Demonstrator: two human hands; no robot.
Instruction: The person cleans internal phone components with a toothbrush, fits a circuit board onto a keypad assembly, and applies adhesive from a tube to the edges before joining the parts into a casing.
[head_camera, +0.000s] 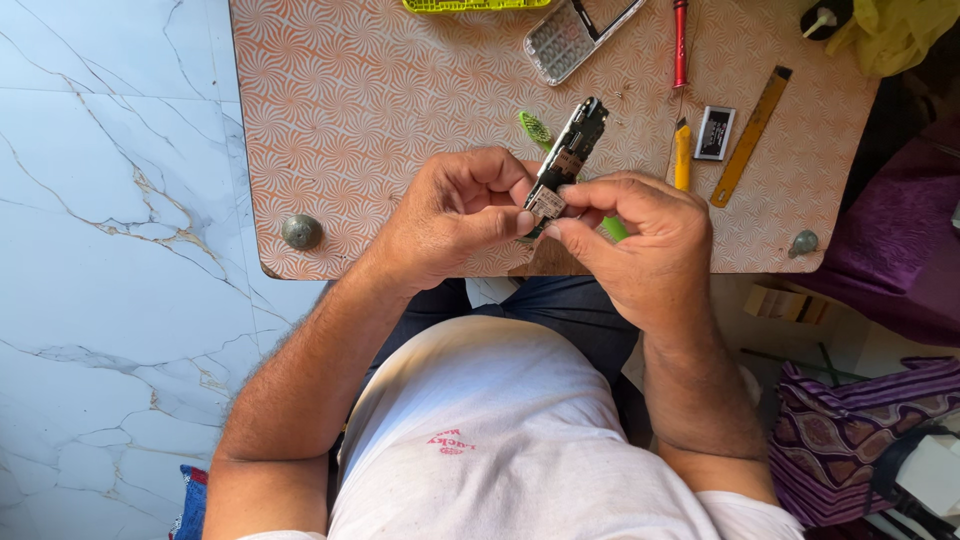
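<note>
Both hands pinching one bare phone circuit board (570, 155) above table (350, 110): left hand (450, 215) and right hand (630, 240) gripping its near end. Could slip or flex under uneven squeeze. Beyond: phone frame (575, 35), ruler (750, 137), red screwdriver (680, 45), battery (714, 133).

Person: white short-sleeve T-shirt (500, 430) w/ small red printed mark at chest, cloth lightly creased. Sleeve hems end at upper arms; forearms bare, hairy. Dark blue trousers (560, 310) visible below shirt hem. Left hand (450, 215) and right hand (640, 245): bare, no rings, no watch, no gloves. Nails short.
</note>
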